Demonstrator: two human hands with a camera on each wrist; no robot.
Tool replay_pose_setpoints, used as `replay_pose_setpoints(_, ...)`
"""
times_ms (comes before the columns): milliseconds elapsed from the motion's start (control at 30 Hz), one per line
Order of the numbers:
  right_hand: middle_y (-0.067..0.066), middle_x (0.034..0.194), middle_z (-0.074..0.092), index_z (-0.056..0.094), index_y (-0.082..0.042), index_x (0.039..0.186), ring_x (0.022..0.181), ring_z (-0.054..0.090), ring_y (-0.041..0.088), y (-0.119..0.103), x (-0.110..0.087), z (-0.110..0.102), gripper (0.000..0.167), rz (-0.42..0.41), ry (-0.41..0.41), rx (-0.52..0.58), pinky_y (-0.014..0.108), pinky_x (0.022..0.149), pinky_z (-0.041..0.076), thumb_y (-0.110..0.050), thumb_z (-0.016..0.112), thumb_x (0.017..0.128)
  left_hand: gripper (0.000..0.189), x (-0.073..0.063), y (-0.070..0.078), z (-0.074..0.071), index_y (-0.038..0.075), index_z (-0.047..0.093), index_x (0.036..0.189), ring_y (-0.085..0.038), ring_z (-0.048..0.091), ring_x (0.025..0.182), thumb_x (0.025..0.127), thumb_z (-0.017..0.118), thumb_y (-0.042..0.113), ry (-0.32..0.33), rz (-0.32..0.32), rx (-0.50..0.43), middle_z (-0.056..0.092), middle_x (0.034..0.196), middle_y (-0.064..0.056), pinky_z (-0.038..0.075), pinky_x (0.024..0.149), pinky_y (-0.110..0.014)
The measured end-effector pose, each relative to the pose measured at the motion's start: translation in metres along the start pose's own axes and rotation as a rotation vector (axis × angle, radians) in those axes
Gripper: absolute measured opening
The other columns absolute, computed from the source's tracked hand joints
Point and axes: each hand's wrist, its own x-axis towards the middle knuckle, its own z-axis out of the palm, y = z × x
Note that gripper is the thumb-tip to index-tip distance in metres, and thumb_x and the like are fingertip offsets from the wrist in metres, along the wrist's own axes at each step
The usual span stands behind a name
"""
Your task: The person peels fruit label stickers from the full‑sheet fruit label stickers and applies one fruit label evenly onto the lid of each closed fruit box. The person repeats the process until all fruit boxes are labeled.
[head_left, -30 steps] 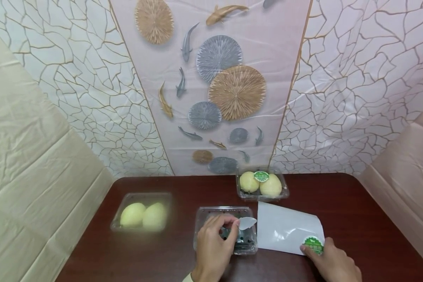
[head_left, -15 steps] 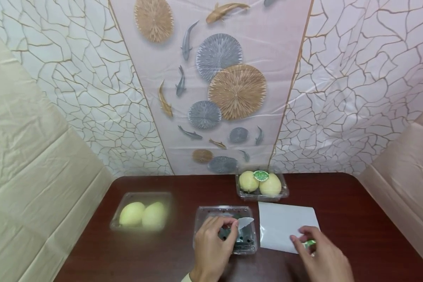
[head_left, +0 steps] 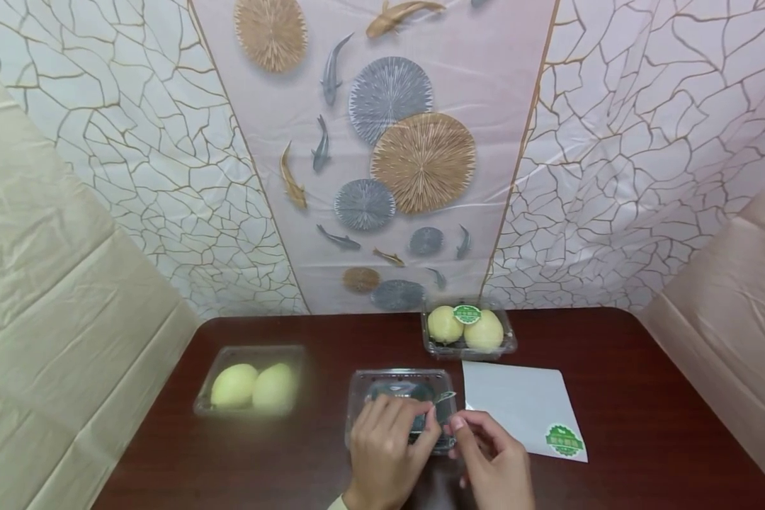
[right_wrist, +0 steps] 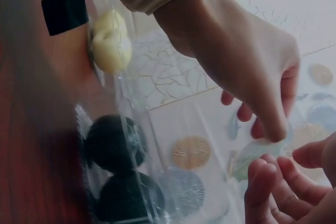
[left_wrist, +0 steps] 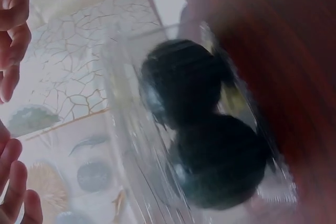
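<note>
Over the middle clear plastic fruit box (head_left: 357,397), my left hand (head_left: 385,439) pinches a round sticker (head_left: 445,397) between thumb and index finger. In the right wrist view the sticker (right_wrist: 252,158) shows pale with green on it. My right hand (head_left: 494,457) is close at the sticker's lower edge, its fingers bent and the thumb near the index tip. Two dark green round fruits (left_wrist: 181,82) lie inside the box, partly hidden by my left hand in the head view. Right of the box lies a white backing sheet (head_left: 516,400) bearing another green sticker (head_left: 564,440).
A second clear box (head_left: 467,327) with two pale yellow fruits and a green sticker stands at the back. To the left is a similar box (head_left: 251,379) with two pale fruits, looking hazy. The dark red table (head_left: 637,397) meets a patterned cloth backdrop (head_left: 599,177).
My right hand has left the backing sheet and moved left to the sticker in my left hand. The sheet now lies flatter, its remaining sticker uncovered. My left hand keeps its pinch.
</note>
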Motion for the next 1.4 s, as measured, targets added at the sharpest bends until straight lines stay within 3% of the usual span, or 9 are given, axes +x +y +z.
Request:
replay_pose_setpoints(300, 0.008, 0.074, 0.07, 0.076, 0.003, 0.11, 0.051, 0.059, 0.014, 0.006, 0.0, 0.015, 0.021, -0.032, -0.02, 0.037, 0.031, 0.042, 0.051, -0.015, 0.066, 0.105, 0.022, 0.009, -0.008, -0.007, 0.011, 0.077, 0.076, -0.012, 0.056, 0.059, 0.094, 0.065, 0.012, 0.056, 0.261, 0.095, 0.07, 0.072, 0.004, 0.042, 0.053, -0.022)
replay_pose_setpoints(600, 0.009, 0.07, 0.065, 0.074, 0.007, 0.11, 0.042, 0.051, 0.016, 0.011, 0.003, 0.015, 0.023, 0.049, -0.043, 0.054, 0.03, 0.042, 0.049, -0.014, 0.066, 0.105, 0.023, 0.007, -0.014, -0.013, 0.011, 0.079, 0.08, -0.013, 0.062, 0.064, 0.095, 0.061, 0.013, -0.029, 0.429, 0.104, 0.074, 0.078, 0.002, 0.047, 0.055, -0.023)
replay_pose_setpoints(800, 0.008, 0.072, 0.065, 0.073, 0.007, 0.111, 0.044, 0.051, 0.016, 0.016, 0.005, 0.014, 0.023, 0.07, -0.04, 0.057, 0.03, 0.042, 0.049, -0.015, 0.067, 0.104, 0.026, 0.002, -0.017, -0.014, 0.011, 0.08, 0.086, -0.012, 0.064, 0.069, 0.096, 0.058, 0.019, -0.108, 0.47, 0.068, 0.076, 0.083, 0.002, 0.05, 0.058, -0.022)
replay_pose_setpoints(1000, 0.009, 0.074, 0.066, 0.073, 0.004, 0.109, 0.05, 0.056, 0.015, 0.017, 0.008, 0.011, 0.02, 0.095, -0.046, 0.055, 0.03, 0.044, 0.051, -0.014, 0.065, 0.105, 0.03, -0.008, -0.02, -0.014, 0.012, 0.081, 0.094, -0.013, 0.065, 0.071, 0.095, 0.053, 0.025, -0.166, 0.459, 0.041, 0.075, 0.089, 0.001, 0.052, 0.059, -0.022)
replay_pose_setpoints(1100, 0.008, 0.078, 0.069, 0.072, 0.005, 0.106, 0.055, 0.06, 0.015, 0.018, 0.01, 0.008, 0.017, 0.071, -0.045, 0.053, 0.031, 0.044, 0.052, -0.011, 0.065, 0.104, 0.028, -0.012, -0.023, -0.014, 0.013, 0.08, 0.098, -0.013, 0.065, 0.073, 0.096, 0.055, 0.024, -0.163, 0.381, -0.014, 0.075, 0.091, 0.001, 0.054, 0.061, -0.022)
replay_pose_setpoints(1167, 0.007, 0.08, 0.07, 0.071, 0.004, 0.105, 0.059, 0.062, 0.014, 0.018, 0.011, 0.006, 0.017, 0.051, -0.051, 0.053, 0.031, 0.045, 0.051, -0.011, 0.064, 0.105, 0.024, -0.014, -0.024, -0.015, 0.012, 0.08, 0.099, -0.013, 0.065, 0.075, 0.098, 0.058, 0.023, -0.159, 0.267, -0.081, 0.075, 0.093, 0.0, 0.055, 0.063, -0.021)
replay_pose_setpoints(1267, 0.006, 0.081, 0.071, 0.071, 0.004, 0.102, 0.06, 0.064, 0.014, 0.018, 0.011, 0.002, 0.017, 0.013, -0.061, 0.048, 0.031, 0.044, 0.051, -0.011, 0.064, 0.105, 0.013, -0.013, -0.025, -0.019, 0.014, 0.077, 0.102, -0.01, 0.065, 0.081, 0.096, 0.066, 0.017, -0.19, -0.004, -0.213, 0.073, 0.096, 0.003, 0.056, 0.069, -0.02)
replay_pose_setpoints(1400, 0.006, 0.079, 0.069, 0.07, 0.003, 0.099, 0.06, 0.063, 0.015, 0.017, 0.011, -0.003, 0.017, -0.024, -0.093, 0.042, 0.032, 0.043, 0.051, -0.012, 0.064, 0.106, 0.013, -0.003, -0.023, -0.026, 0.021, 0.075, 0.103, -0.005, 0.064, 0.081, 0.094, 0.075, 0.012, -0.317, -0.455, -0.398, 0.071, 0.095, 0.012, 0.055, 0.068, -0.02)
